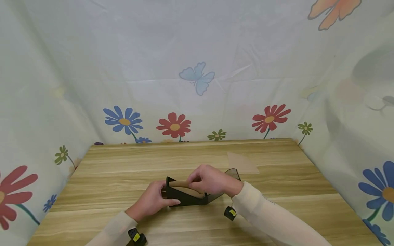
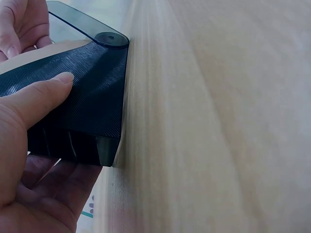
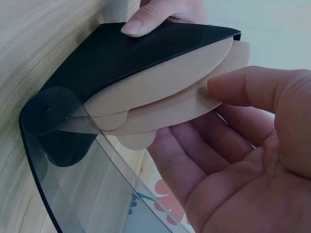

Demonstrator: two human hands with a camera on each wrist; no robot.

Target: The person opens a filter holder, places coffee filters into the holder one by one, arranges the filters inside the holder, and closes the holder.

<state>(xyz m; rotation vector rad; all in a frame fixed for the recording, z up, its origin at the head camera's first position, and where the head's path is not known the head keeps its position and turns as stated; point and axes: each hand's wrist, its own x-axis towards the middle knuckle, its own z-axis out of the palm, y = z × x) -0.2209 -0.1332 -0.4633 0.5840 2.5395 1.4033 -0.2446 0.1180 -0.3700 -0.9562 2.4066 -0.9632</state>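
A black filter holder (image 1: 186, 200) stands on the table with its clear hinged lid (image 3: 92, 189) swung away from the mouth. Brown paper coffee filters (image 3: 160, 94) with small rounded tabs fill it and show at the opening. My left hand (image 1: 152, 201) grips the holder's left end, thumb on the ridged near wall (image 2: 97, 82) and the other fingers around the end. With thumb and fingers, my right hand (image 1: 209, 179) pinches an outer filter (image 3: 189, 109), partly fanned apart from the filter beside it. The holder's inside is mostly hidden.
Behind the lid, a flat piece of brown paper (image 1: 244, 164) lies on the wooden table (image 1: 123, 164). A flowered cloth (image 1: 197, 44) hangs behind the table and along both sides. Small black wrist cameras (image 1: 137, 237) sit at the sleeves.
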